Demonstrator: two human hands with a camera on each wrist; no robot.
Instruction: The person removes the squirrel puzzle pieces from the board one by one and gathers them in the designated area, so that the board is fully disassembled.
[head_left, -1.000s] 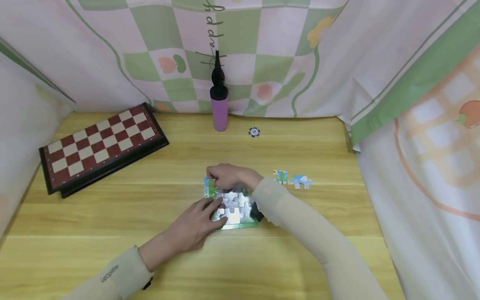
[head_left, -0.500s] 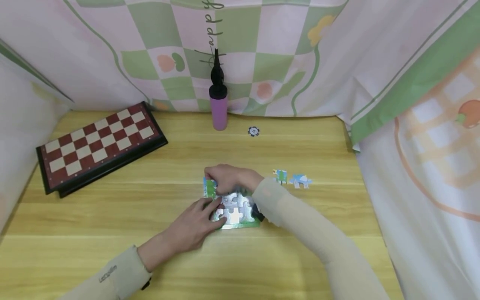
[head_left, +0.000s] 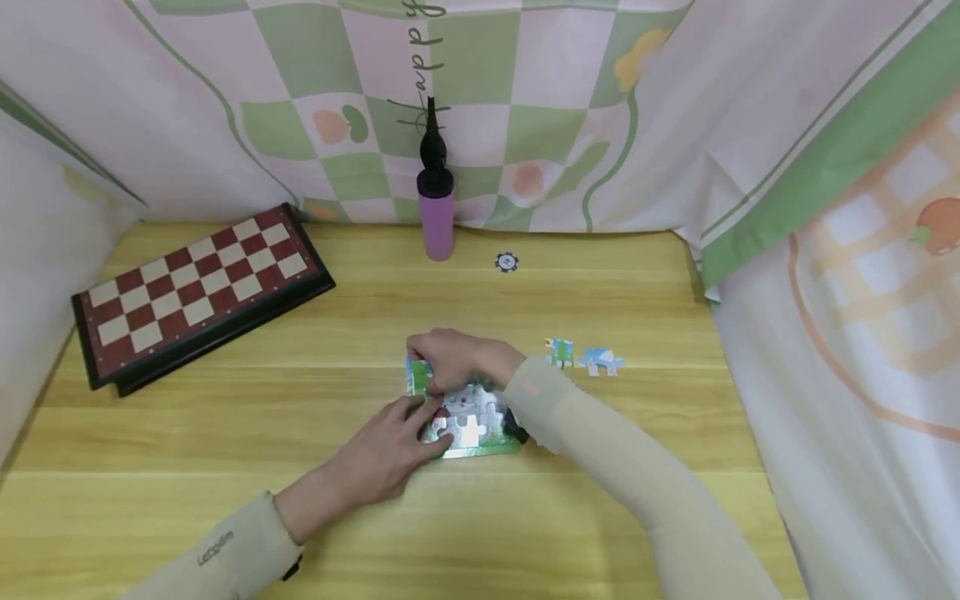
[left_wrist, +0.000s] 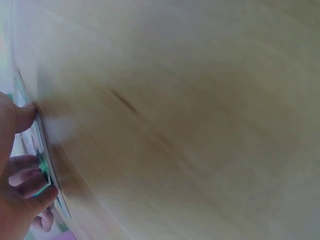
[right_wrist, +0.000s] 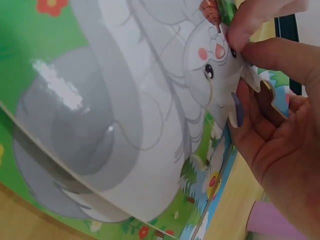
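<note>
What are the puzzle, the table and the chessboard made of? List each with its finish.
Puzzle: likely glossy printed cardboard; glare patches, thin pale edge.
Table: wood or wood-look laminate, smooth satin; straight grain lines.
Chessboard: looks like wood or plastic, red and cream squares, dark frame; cannot tell which.

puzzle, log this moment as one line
right hand: pinches piece at puzzle far edge | left hand: fingers on puzzle near-left corner | two loose pieces to the right, untouched
</note>
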